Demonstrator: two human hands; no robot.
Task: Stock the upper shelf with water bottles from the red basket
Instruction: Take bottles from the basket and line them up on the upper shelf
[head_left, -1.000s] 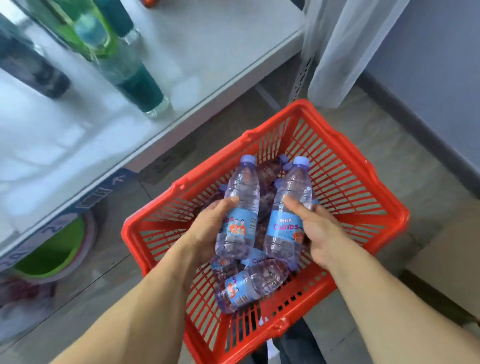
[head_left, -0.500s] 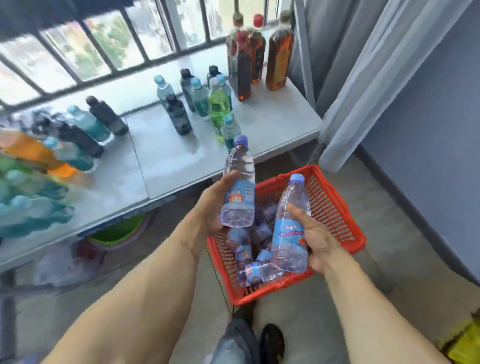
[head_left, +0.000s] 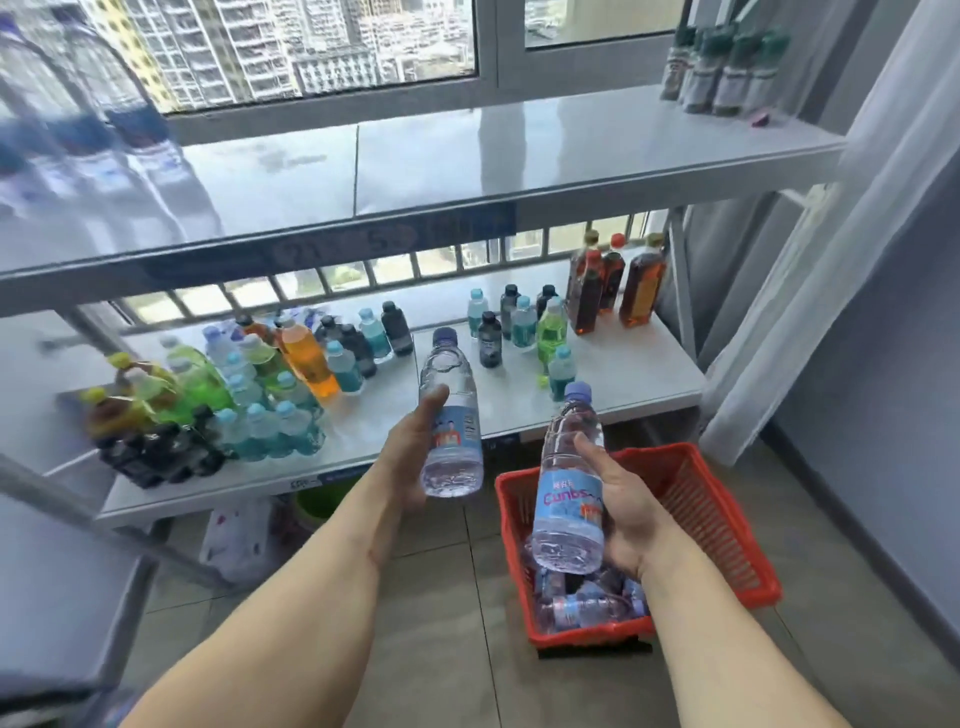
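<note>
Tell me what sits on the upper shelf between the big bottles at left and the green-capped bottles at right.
Nothing: in the head view the upper shelf is bare between the big bottles and the green-capped bottles.

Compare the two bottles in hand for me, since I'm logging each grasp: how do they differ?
The left bottle is held higher, in front of the lower shelf; the right bottle is lower, over the basket. The left bottle's label mostly faces away behind the left hand; the right bottle's blue label shows pink lettering beside the right hand. Both are clear, blue-capped, roughly upright and leaning slightly.
</note>
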